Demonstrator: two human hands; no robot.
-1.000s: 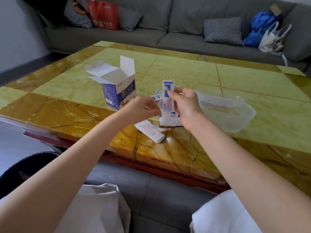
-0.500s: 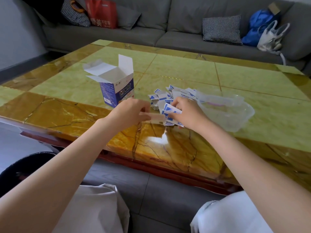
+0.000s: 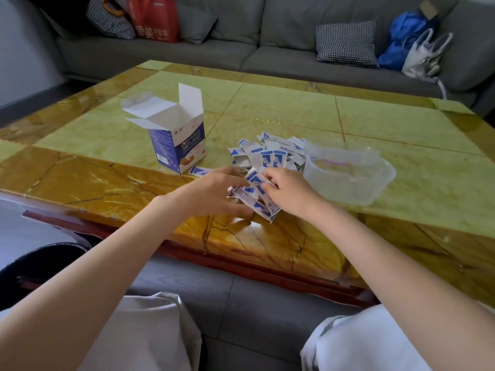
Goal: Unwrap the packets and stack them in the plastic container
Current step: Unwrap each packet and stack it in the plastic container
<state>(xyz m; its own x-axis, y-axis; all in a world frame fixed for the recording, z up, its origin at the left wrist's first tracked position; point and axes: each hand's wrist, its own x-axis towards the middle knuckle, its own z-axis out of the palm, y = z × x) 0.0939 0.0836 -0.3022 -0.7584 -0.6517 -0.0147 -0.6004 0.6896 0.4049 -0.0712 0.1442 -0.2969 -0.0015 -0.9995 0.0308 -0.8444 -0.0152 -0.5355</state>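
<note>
A heap of small white-and-blue packets (image 3: 270, 153) lies on the table left of a clear plastic container (image 3: 351, 178). Both hands meet at the heap's near edge. My right hand (image 3: 289, 191) pinches a few packets (image 3: 257, 202) between thumb and fingers. My left hand (image 3: 217, 194) lies over the packets' left side, fingers spread and touching them. What lies under the left palm is hidden. One packet (image 3: 199, 170) lies apart beside the box.
An opened blue-and-white cardboard box (image 3: 176, 137) stands left of the heap, flaps up. The green and amber marble table (image 3: 294, 111) stretches back to a grey sofa (image 3: 241, 44) with cushions and bags. A dark round bin (image 3: 40, 263) sits at the lower left by my knees.
The single packet held upright a second ago has come down. Both hands dropped to the table and now gather packets at the heap's near edge.
</note>
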